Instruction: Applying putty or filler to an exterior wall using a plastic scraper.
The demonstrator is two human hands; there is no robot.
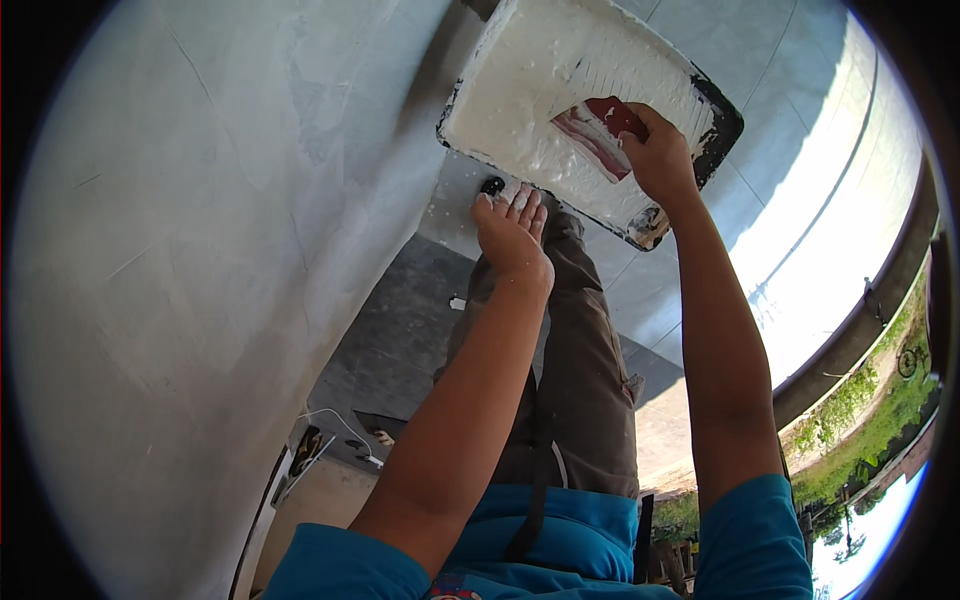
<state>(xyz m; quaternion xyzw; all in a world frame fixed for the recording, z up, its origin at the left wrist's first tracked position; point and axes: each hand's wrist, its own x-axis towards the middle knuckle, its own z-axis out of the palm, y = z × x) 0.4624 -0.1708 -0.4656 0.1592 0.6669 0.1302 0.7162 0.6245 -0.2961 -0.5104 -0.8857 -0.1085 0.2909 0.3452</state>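
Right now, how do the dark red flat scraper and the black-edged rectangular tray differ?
The scraper is small and flat; the tray is far larger, with a raised rim. The scraper is in the right hand; the tray lies beneath. Both carry white paste.

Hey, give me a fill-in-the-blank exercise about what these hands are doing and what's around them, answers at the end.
1. The person's ____ hand grips a dark red scraper.
2. The wide tray contains paste whose colour is ____.
3. In the picture, the left hand appears ____ than the other one, not higher.
4. The person's short sleeves are coloured ____.

Missing words: right; white; lower; blue.
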